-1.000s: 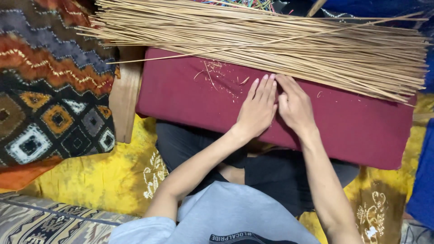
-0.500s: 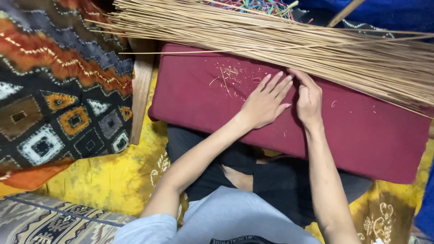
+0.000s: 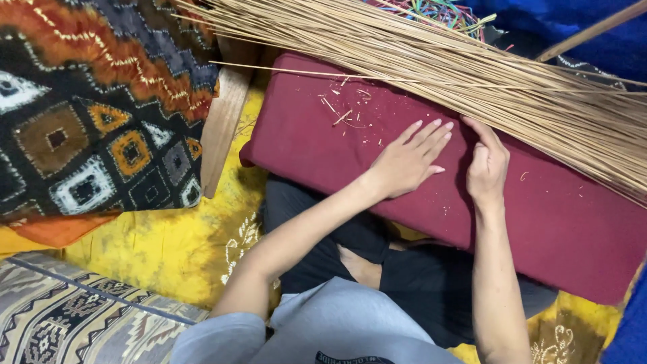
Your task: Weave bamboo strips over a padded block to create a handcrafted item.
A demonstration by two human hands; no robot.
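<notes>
My left hand [image 3: 404, 158] is lying flat and palm-down on the dark red cushion [image 3: 552, 222], fingers spread and straight, holding nothing; the flat press appears to be steadying the cushion across my lap. My right hand [image 3: 486, 165] is resting just beside it, fingers curled together, fingertips touching the near edge of the bundle of thin tan sticks [image 3: 431, 64]. I cannot tell whether those fingers are pinching a single stick or only resting against the bundle.

The sticks are lying in a long loose sheaf along the far edge of the cushion, running from upper left to right, partly on the cushion and partly beyond it. That placement is keeping them within reach of both hands. Small tan splinters [image 3: 344, 111] are lying scattered on the cushion to the left of my left hand.

Behind the sticks, a tangle of coloured strips [image 3: 441, 12] is showing. A wooden board [image 3: 222, 128] is standing to the left of the cushion, beside a patterned blanket [image 3: 87, 108]. A yellow cloth [image 3: 168, 236] is covering the floor beneath.
</notes>
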